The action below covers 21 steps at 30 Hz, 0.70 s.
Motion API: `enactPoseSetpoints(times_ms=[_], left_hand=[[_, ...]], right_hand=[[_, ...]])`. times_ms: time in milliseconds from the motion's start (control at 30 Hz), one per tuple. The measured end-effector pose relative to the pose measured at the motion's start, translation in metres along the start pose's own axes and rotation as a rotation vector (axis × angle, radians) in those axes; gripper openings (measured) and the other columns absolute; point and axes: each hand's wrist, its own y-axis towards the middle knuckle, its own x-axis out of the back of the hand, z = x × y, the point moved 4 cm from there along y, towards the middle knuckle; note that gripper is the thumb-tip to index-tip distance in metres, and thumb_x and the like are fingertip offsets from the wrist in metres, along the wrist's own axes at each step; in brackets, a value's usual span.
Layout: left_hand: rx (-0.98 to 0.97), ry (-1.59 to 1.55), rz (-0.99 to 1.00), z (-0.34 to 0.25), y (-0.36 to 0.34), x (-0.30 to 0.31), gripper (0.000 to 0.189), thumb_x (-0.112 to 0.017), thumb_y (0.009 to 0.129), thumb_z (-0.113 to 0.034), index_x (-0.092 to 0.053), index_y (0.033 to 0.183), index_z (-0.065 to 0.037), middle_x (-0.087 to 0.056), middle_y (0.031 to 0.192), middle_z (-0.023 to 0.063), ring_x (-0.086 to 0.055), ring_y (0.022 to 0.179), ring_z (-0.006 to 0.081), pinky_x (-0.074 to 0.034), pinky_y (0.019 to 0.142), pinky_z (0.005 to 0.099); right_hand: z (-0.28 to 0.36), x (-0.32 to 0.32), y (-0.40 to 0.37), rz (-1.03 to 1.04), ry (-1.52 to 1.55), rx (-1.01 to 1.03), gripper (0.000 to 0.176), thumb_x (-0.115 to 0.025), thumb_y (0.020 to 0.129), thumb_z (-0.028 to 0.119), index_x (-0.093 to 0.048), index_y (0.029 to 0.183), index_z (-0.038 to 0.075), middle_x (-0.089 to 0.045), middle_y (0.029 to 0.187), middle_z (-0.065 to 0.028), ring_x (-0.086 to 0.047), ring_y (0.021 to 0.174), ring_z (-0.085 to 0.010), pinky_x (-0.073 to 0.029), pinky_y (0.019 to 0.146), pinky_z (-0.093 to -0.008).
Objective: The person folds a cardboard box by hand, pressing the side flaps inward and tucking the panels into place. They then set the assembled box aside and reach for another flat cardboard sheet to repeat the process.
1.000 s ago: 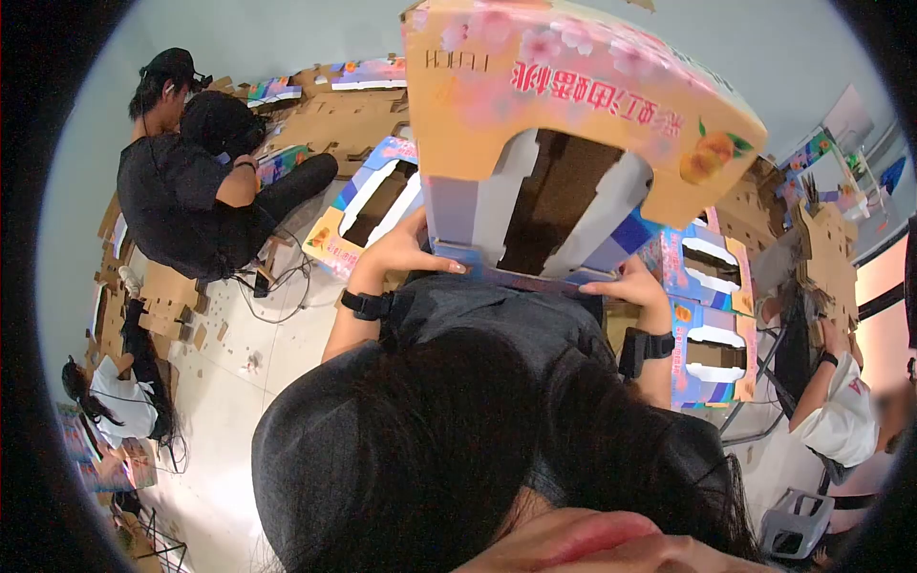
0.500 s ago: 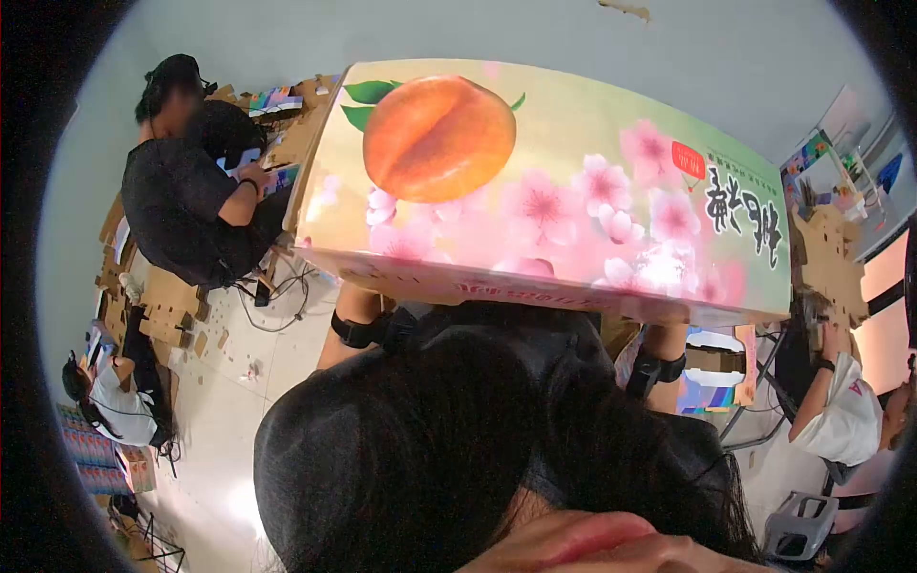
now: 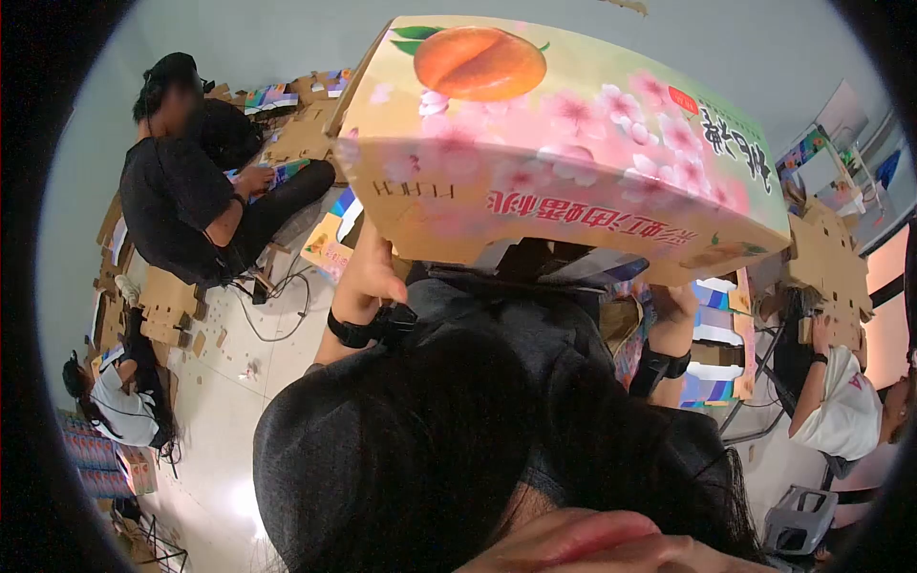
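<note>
Nearest the camera, dark hair filled the lower middle and hid the lap and the floor right below. Beyond it both forearms rose, each with a black wristband.

The left hand gripped the box at its lower left edge, thumb showing and fingers tucked behind the card. The right hand was pushed up under the box's right end. Its fingers were hidden there, so its grasp could not be told.

The box was held in the air in front of the head, tilted with its peach-and-blossom top upward and a lettered side toward the camera. It blocked most of the middle of the room.

Below its right end stood more printed boxes, partly hidden. Lower right were a grey stool and a person in white. On the left the pale floor carried a loose cable and cardboard scraps. Another person in white crouched at the left edge. Farther back a person in black sat on the floor among flat cardboard sheets by the wall.
</note>
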Motion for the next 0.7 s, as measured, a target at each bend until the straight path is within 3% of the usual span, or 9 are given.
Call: enactPoseSetpoints(times_ms=[67,133,200,333,700], left_hand=[[-0.01,-0.028,-0.025,-0.003,0.0,0.001,0.096,-0.097,0.054,-0.03,-0.051,0.133,0.001,-0.053,0.135,0.0119,-0.05,0.124,0.0242,-0.038,0.105,0.0394],[-0.006,-0.037,-0.025,-0.004,-0.001,0.001,0.096,-0.096,0.055,-0.03,-0.05,0.133,0.001,-0.053,0.135,0.0119,-0.05,0.124,0.0241,-0.038,0.105,0.0392],[0.004,-0.034,0.002,-0.007,-0.006,0.0,0.096,-0.096,0.055,-0.029,-0.05,0.134,0.001,-0.053,0.135,0.0119,-0.05,0.124,0.0241,-0.038,0.105,0.0391],[0.036,0.009,0.089,-0.013,-0.018,-0.008,0.096,-0.096,0.056,-0.027,-0.049,0.134,0.001,-0.052,0.135,0.0119,-0.049,0.124,0.0241,-0.038,0.105,0.0389],[0.06,0.006,0.142,-0.023,-0.035,-0.022,0.096,-0.094,0.058,-0.024,-0.046,0.137,0.001,-0.051,0.135,0.0119,-0.049,0.124,0.024,-0.038,0.105,0.0381]], right_hand=[[0.016,-0.02,-0.004,0.049,-0.014,0.095,0.072,-0.081,0.068,0.04,-0.057,0.123,0.001,-0.057,0.125,-0.0137,-0.054,0.114,-0.0305,-0.044,0.091,-0.0418],[0.013,-0.005,0.004,0.264,-0.006,0.164,0.089,-0.084,0.064,0.048,-0.049,0.131,0.001,-0.053,0.129,-0.0107,-0.052,0.115,-0.0253,-0.042,0.095,-0.04],[0.013,0.004,0.0,0.349,-0.07,0.234,0.101,-0.086,0.062,0.054,-0.043,0.137,0.001,-0.05,0.133,-0.0092,-0.049,0.118,-0.0227,-0.04,0.098,-0.0392],[0.024,0.005,-0.019,0.24,-0.25,0.333,0.109,-0.085,0.062,0.058,-0.04,0.141,0.0,-0.047,0.137,-0.0092,-0.046,0.125,-0.0226,-0.036,0.103,-0.0393],[0.027,-0.005,-0.032,0.14,-0.26,0.356,0.112,-0.085,0.063,0.057,-0.035,0.144,-0.001,-0.043,0.14,-0.0097,-0.042,0.129,-0.0228,-0.033,0.106,-0.0387]])
